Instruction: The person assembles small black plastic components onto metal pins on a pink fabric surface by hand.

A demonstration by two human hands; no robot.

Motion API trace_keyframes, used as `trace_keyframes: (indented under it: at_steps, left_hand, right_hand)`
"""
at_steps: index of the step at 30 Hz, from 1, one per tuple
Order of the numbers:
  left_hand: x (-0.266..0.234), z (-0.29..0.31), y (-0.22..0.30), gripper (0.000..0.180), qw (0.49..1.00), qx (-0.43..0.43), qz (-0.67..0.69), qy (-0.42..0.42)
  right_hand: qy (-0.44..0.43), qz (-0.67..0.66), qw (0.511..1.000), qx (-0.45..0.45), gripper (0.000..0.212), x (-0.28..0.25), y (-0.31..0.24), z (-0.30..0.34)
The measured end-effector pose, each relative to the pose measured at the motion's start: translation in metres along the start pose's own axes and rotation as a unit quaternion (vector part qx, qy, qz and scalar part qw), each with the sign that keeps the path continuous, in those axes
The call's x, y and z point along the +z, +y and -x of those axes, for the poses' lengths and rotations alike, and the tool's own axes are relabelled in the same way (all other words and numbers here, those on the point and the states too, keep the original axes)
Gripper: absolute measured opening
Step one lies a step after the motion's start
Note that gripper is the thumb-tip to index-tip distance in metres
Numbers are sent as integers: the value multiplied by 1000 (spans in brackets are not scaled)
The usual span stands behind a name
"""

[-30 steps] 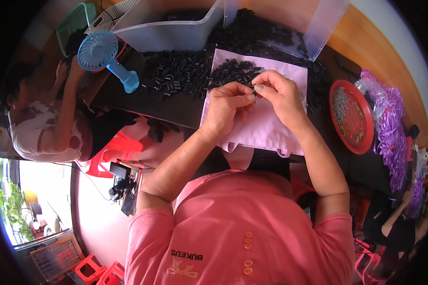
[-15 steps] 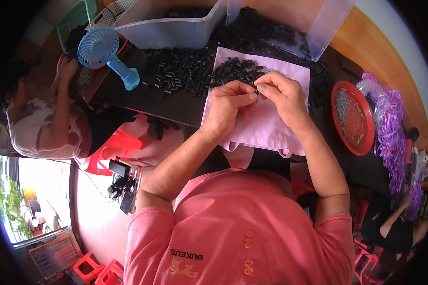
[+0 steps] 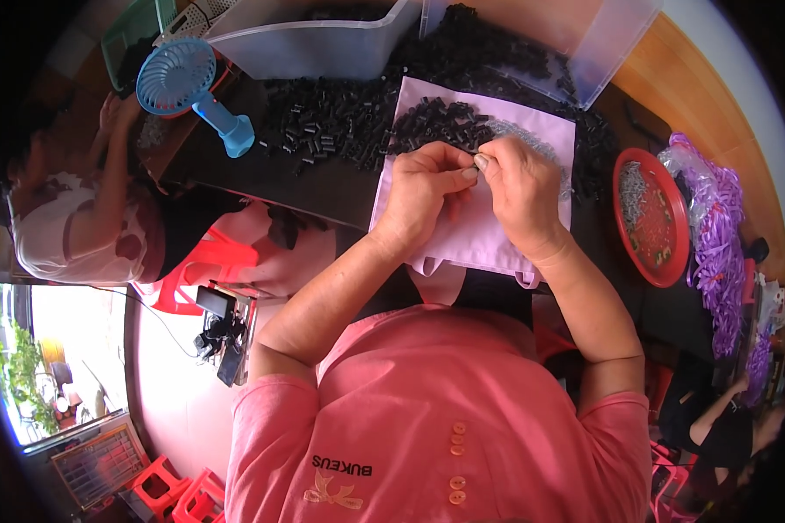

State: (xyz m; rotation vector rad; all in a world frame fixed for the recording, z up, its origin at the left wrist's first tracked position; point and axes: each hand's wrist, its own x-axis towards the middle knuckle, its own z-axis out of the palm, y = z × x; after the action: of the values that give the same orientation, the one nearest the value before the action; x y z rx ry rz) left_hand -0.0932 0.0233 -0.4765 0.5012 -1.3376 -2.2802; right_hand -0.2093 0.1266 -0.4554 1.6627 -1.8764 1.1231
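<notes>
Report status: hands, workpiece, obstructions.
Left hand and right hand close together, pinching small dark piece, mostly hidden. Black cylindrical pieces heaped on pale pink cloth bag. No obstruction visible.

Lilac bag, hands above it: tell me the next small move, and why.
Probably a gentle press with the right hand toward the left hand: the two meet at one spot above the lilac bag, pinching what looks like a small dark piece, mostly hidden.
</notes>
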Motion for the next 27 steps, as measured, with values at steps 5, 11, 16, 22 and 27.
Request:
trace_keyframes:
  at_steps: [5,11,16,22,27]
  left_hand:
    - [1,1,1,7,1000,-2,5,11]
    - [2,1,2,7,1000,-8,3,14]
    - [0,2,1,7,1000,-8,-3,16]
    - [0,3,0,7,1000,-5,-16,5]
    - [2,4,3,8,1000,-8,-9,9]
  right_hand:
    - [-18,-45,997,66,6,-1,1,1]
    - [-41,-102,988,110,4,-3,4,2]
    - [-39,-138,980,138,5,-3,0,2]
    - [-39,-113,987,106,7,-1,3,3]
    - [-14,-21,1000,13,7,1,1,2]
